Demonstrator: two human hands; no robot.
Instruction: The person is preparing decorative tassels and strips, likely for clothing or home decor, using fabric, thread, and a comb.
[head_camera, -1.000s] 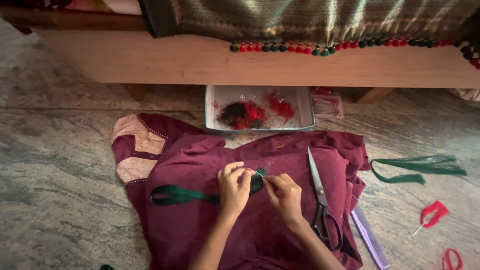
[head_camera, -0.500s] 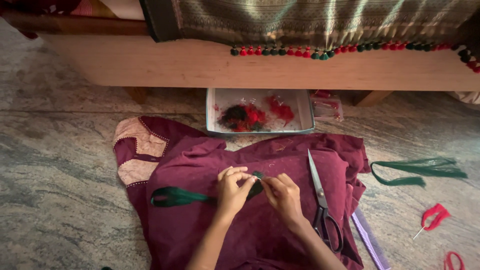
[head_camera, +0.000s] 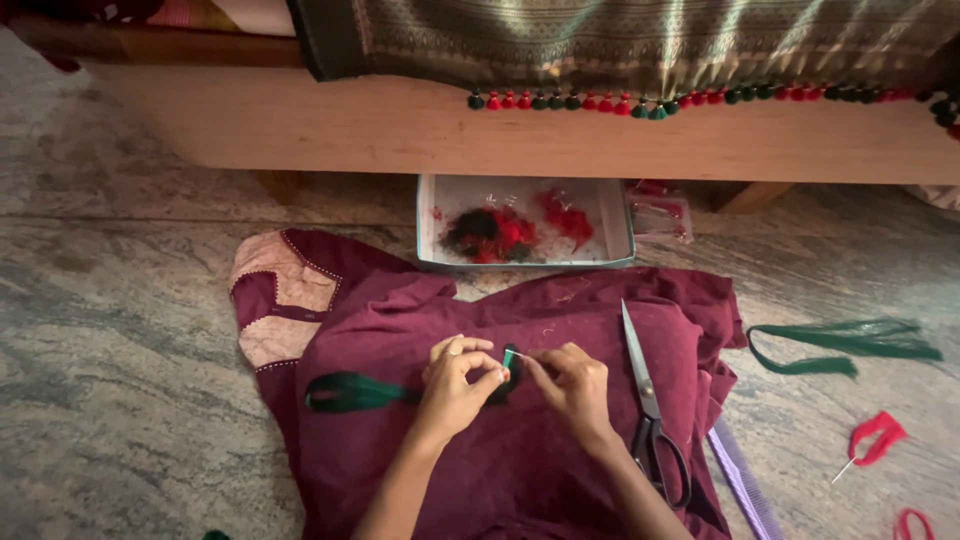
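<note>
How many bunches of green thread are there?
2. One green bunch lies on the maroon cloth, its end pinched by the left hand. The other lies on the floor, right. More may be hidden.

Shallow white cardboard box (head_camera: 622, 222) on floor, far centre; small clear packet (head_camera: 660, 215) just right of it.

Both forearms reach up from the lower edge and angle toward each other. The left hand (head_camera: 455, 385) is curled, thumb and forefinger pinched together at its tip. The right hand (head_camera: 572, 385) faces it, fingertips pinched too, almost touching the left hand's.
</note>
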